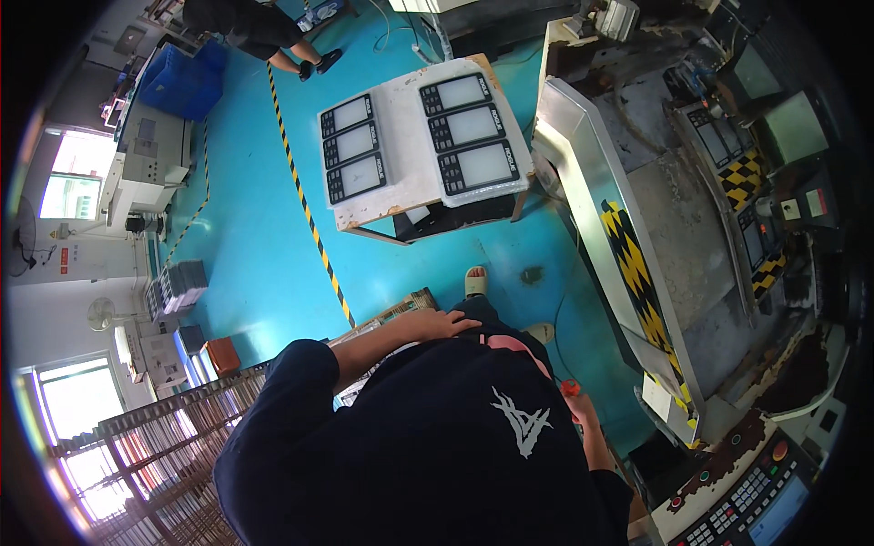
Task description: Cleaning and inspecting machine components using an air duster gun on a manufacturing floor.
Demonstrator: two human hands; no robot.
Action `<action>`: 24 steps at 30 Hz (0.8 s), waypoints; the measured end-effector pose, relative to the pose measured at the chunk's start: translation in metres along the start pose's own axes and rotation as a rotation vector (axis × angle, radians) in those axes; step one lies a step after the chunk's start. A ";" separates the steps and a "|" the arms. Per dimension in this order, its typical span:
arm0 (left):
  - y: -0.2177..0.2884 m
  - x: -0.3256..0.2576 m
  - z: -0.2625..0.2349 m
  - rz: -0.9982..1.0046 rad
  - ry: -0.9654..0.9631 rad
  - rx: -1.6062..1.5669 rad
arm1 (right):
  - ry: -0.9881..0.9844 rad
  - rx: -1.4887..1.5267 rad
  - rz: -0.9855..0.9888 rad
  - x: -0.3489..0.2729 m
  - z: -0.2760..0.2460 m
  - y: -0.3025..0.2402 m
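My left hand (448, 324) lies flat against my dark clothing at the waist, fingers stretched out and holding nothing. Low at my right side, my right hand (580, 409) is closed around a small red object (570, 389); most of it is hidden, so its exact kind does not show. A thin dark hose or cable hangs near it. Ahead of me stands a worn white-topped table (393, 136). Black-framed panels with pale windows lie on it in two columns, three on the left (351, 143) and three on the right (472, 125).
On the right an open machine (674, 227) has a metal edge with yellow-black striping; its control panel (751, 505) is at lower right. A slatted rack (164, 446) stands at left. Blue crates (182, 80) and another person's legs (296, 59) are farther off. A striped line (305, 196) crosses the floor.
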State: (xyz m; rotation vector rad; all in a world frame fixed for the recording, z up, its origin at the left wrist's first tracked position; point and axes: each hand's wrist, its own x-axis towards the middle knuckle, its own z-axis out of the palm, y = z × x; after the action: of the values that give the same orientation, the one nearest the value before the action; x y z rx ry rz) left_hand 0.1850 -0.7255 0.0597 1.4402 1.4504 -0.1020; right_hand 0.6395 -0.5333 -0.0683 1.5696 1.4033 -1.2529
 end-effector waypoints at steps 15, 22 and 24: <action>-0.005 0.006 0.006 0.017 -0.002 0.016 | 0.153 -0.421 -0.130 0.015 -0.013 -0.041; 0.002 0.000 -0.001 -0.021 -0.030 -0.042 | 0.126 -0.548 -0.219 0.017 -0.017 -0.126; -0.005 0.003 0.007 0.005 0.013 -0.026 | 0.084 -0.601 -0.211 0.013 -0.017 -0.153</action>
State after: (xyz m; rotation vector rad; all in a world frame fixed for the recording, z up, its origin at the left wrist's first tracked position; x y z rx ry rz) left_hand 0.1861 -0.7300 0.0516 1.4255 1.4531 -0.0703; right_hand 0.4934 -0.4845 -0.0582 1.0881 1.8231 -0.7683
